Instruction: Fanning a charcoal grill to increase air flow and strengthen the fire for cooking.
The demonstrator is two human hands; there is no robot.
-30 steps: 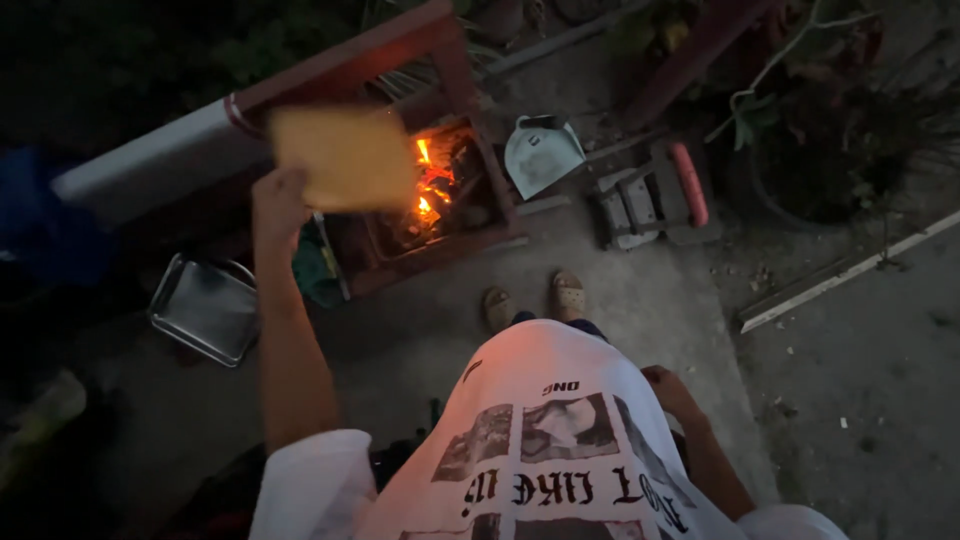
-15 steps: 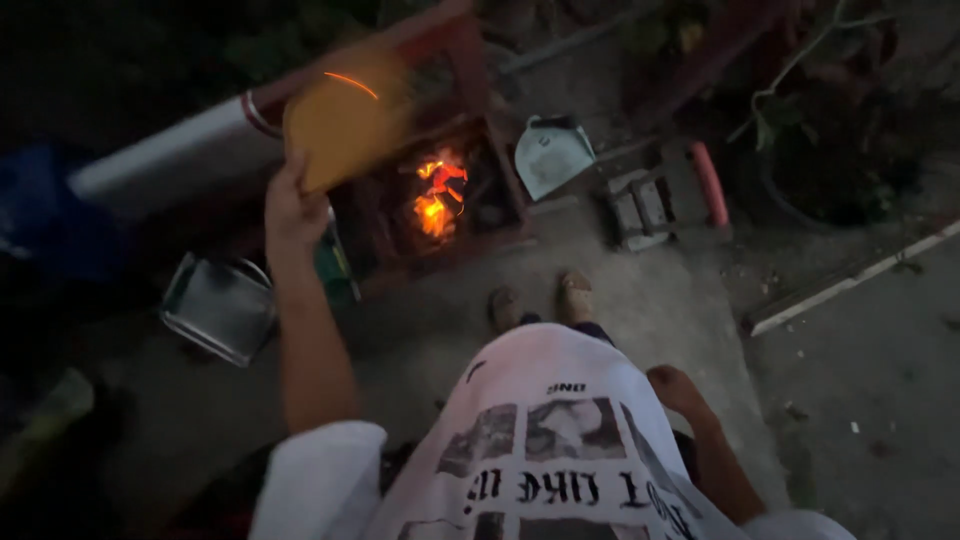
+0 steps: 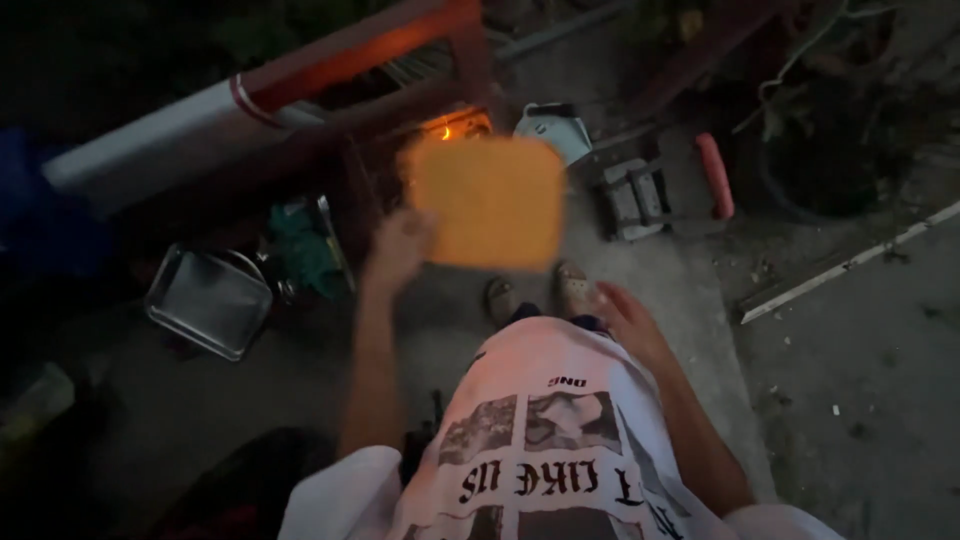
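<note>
My left hand [image 3: 398,245] grips the left edge of a flat orange square board [image 3: 490,200], blurred with motion, held in front of a small fire [image 3: 447,127] that glows inside a red metal frame [image 3: 400,60]. The board hides most of the flames. My right hand [image 3: 625,320] rests on my right knee with the fingers loosely spread and nothing in it. I look down over a white printed shirt at my two sandalled feet [image 3: 535,292] on the concrete.
A shiny metal tray [image 3: 205,300] lies on the ground at left beside a green object [image 3: 300,245]. A white pipe [image 3: 150,135] lies along the frame. A grey dustpan-like scoop [image 3: 555,130], grey blocks [image 3: 635,195] and a red-handled tool [image 3: 715,175] sit at right.
My left hand has swung the orange board down and to the right, so it now covers the fire. My right hand has come into view on my knee.
</note>
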